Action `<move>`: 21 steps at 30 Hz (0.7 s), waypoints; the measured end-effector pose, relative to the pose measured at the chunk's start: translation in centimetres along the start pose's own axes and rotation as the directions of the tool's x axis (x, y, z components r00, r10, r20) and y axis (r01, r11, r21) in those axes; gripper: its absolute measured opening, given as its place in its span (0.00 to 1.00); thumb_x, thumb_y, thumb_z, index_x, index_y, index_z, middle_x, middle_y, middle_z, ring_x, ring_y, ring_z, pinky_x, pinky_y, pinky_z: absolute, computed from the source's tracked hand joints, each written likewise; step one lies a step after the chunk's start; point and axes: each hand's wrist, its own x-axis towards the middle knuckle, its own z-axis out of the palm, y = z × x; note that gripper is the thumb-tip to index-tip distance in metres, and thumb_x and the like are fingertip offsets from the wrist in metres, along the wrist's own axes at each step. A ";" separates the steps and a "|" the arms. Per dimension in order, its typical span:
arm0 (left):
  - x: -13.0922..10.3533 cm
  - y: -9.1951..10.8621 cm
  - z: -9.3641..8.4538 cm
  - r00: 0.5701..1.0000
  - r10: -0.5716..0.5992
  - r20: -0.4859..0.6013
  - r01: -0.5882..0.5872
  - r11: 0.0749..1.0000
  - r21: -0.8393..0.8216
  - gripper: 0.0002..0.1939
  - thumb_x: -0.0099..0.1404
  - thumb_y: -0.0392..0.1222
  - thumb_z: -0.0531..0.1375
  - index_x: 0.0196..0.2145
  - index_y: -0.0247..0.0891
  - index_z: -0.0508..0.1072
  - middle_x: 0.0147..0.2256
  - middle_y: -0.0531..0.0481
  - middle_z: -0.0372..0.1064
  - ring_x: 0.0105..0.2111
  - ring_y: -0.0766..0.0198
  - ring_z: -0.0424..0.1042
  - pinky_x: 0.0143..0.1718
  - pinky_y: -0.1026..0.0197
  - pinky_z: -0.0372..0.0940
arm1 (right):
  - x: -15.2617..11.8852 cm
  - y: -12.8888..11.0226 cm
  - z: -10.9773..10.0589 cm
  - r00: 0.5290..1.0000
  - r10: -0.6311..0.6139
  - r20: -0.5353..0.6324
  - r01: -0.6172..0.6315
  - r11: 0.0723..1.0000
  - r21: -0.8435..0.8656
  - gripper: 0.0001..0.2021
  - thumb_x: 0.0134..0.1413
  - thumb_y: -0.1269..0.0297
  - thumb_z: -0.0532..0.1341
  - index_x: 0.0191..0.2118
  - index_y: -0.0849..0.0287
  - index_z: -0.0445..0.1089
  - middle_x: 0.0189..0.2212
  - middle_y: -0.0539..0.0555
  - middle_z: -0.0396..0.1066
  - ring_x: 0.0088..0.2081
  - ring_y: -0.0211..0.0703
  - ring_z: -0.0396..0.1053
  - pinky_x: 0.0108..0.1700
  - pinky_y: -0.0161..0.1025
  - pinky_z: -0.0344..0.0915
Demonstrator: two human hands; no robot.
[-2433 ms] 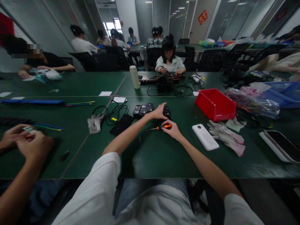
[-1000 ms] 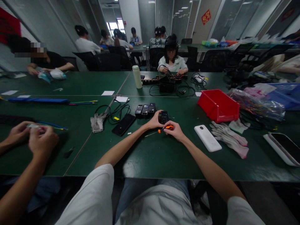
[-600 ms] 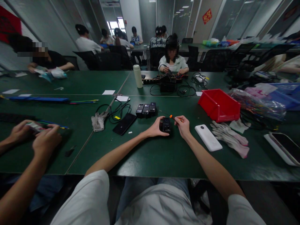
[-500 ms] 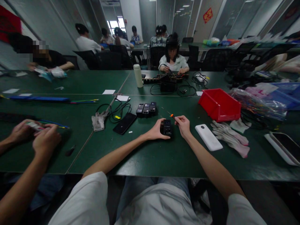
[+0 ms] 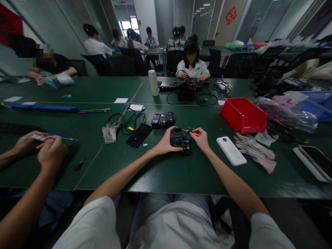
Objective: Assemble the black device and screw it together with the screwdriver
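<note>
Between its thumb and fingers, my left hand (image 5: 166, 142) holds a black plastic cover (image 5: 178, 137). Beside and partly under the cover, a black device (image 5: 186, 145) with its inside showing rests on the green table (image 5: 155, 173). My right hand (image 5: 201, 139) grips a screwdriver with an orange and black handle (image 5: 196, 134), its thin shaft pointing left towards the cover. Several black modules (image 5: 162, 119) stand in a row just beyond my left hand.
A black phone (image 5: 139, 135), cables and a grey glove (image 5: 110, 132) lie left. To the right are a white power bank (image 5: 231, 151), gloves (image 5: 256, 150) and a red bin (image 5: 243, 116). A neighbour's hands (image 5: 52, 150) work at far left; a bottle (image 5: 153, 83) stands ahead.
My left hand has moved slightly left with the black cover, which has come away from the device and exposed its inside. The screwdriver in my right hand has turned to lie flatter.
</note>
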 end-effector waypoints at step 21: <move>-1.3 -2.1 -0.9 0.999 0.012 0.037 -0.026 0.921 0.388 0.61 0.40 0.59 0.71 0.64 0.36 0.46 0.62 0.35 0.48 0.63 0.44 0.51 0.64 0.42 0.48 | -1.0 -1.3 0.2 0.955 -0.197 0.224 0.275 0.869 -0.411 0.10 0.48 0.75 0.57 0.37 0.57 0.70 0.37 0.56 0.70 0.42 0.51 0.65 0.47 0.51 0.64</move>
